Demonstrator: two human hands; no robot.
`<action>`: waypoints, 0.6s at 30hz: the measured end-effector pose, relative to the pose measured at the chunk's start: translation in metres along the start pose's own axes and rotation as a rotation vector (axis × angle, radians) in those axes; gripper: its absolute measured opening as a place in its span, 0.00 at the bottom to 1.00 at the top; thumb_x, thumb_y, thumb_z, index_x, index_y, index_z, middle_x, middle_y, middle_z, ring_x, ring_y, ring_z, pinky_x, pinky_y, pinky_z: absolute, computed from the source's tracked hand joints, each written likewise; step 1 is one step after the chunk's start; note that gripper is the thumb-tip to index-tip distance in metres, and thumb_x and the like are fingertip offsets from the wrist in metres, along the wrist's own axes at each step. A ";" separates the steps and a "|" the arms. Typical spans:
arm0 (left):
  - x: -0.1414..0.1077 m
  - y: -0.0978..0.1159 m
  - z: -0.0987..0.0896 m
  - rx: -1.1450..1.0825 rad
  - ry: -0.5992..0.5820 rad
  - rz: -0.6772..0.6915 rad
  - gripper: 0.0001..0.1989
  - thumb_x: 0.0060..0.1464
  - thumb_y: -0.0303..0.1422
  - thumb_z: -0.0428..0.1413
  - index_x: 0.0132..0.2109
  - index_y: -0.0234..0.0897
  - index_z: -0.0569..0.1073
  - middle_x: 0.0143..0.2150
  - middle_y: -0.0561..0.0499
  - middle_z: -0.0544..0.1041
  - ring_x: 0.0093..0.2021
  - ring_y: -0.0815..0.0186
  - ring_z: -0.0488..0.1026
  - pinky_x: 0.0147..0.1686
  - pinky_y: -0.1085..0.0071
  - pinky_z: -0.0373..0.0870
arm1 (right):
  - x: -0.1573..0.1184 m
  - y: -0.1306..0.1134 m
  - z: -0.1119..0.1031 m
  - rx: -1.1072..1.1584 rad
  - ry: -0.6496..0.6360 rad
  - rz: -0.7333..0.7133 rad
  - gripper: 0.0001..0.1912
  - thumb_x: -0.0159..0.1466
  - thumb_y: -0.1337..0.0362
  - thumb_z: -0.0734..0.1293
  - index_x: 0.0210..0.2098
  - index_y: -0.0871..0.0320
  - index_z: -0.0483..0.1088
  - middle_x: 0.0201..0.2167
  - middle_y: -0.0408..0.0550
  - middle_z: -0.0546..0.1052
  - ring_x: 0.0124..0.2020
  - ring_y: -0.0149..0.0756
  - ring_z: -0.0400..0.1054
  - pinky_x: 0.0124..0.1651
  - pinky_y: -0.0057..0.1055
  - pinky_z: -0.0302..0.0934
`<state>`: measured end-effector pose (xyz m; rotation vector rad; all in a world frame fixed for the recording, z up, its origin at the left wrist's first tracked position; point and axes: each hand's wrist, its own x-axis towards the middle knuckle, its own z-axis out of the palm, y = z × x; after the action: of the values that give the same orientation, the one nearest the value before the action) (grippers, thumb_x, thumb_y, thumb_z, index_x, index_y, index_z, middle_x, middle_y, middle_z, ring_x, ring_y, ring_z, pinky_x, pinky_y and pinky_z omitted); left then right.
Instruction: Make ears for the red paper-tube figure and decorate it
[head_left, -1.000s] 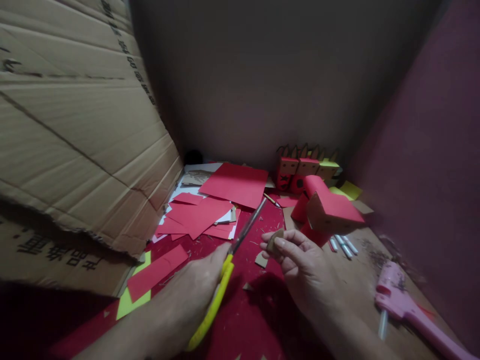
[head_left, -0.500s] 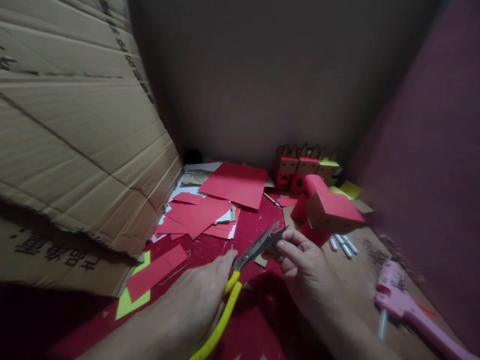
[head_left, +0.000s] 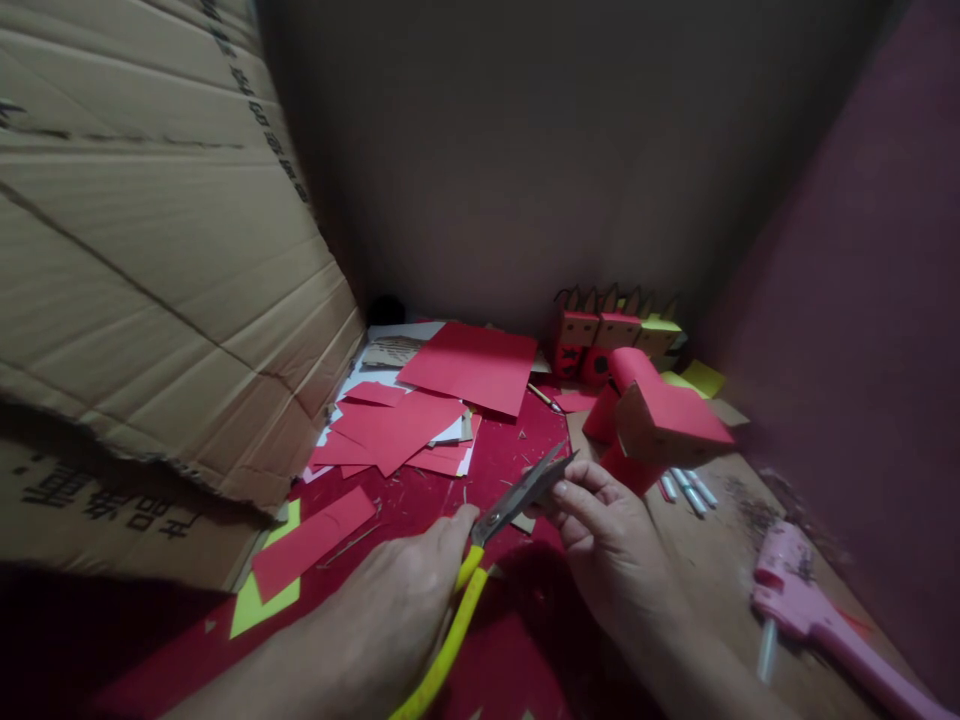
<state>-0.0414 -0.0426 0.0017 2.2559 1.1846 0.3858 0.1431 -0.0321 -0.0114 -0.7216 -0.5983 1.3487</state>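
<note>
We found the scene quite dim, and we could not tell exactly where the light came from. The back wall (head_left: pixel 525 150) was almost dark grey, and the purple wall (head_left: pixel 862 250) also faded into gloom. The large cardboard (head_left: pixel 187 250) received softer, paler light on its face, while below it we saw nearly black shadow. The red sheet (head_left: pixel 472 365) stood out rather brightly. Beneath the right hand (head_left: pixel 604 525), a dark shadow lay on the red tabletop (head_left: pixel 506 450). The scissors (head_left: pixel 491 520) shone only weakly. Fine details looked smeared to us, and towards the edges the wide lens stretched the cardboard and the pink glue gun (head_left: pixel 799 595).
</note>
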 end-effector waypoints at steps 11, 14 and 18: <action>-0.001 -0.001 0.000 0.044 -0.015 -0.038 0.14 0.57 0.29 0.41 0.47 0.37 0.66 0.35 0.46 0.75 0.36 0.61 0.74 0.39 0.66 0.70 | 0.001 0.002 0.003 0.015 0.018 0.004 0.08 0.45 0.70 0.76 0.23 0.59 0.73 0.22 0.42 0.78 0.25 0.30 0.71 0.30 0.26 0.65; 0.000 -0.001 0.002 0.044 0.001 -0.058 0.14 0.57 0.30 0.41 0.48 0.36 0.66 0.34 0.46 0.75 0.35 0.60 0.74 0.38 0.64 0.71 | -0.001 0.002 0.003 0.019 0.018 0.004 0.08 0.45 0.70 0.76 0.23 0.59 0.73 0.22 0.42 0.78 0.24 0.30 0.72 0.31 0.28 0.67; 0.000 -0.004 0.004 0.043 -0.024 -0.045 0.13 0.57 0.30 0.41 0.46 0.36 0.66 0.33 0.46 0.75 0.34 0.61 0.74 0.38 0.65 0.70 | 0.000 0.002 0.002 0.016 0.022 0.004 0.08 0.46 0.70 0.76 0.23 0.59 0.73 0.22 0.42 0.78 0.25 0.30 0.72 0.31 0.27 0.67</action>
<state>-0.0421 -0.0427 -0.0041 2.2604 1.2400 0.3178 0.1401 -0.0320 -0.0110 -0.7243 -0.5681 1.3461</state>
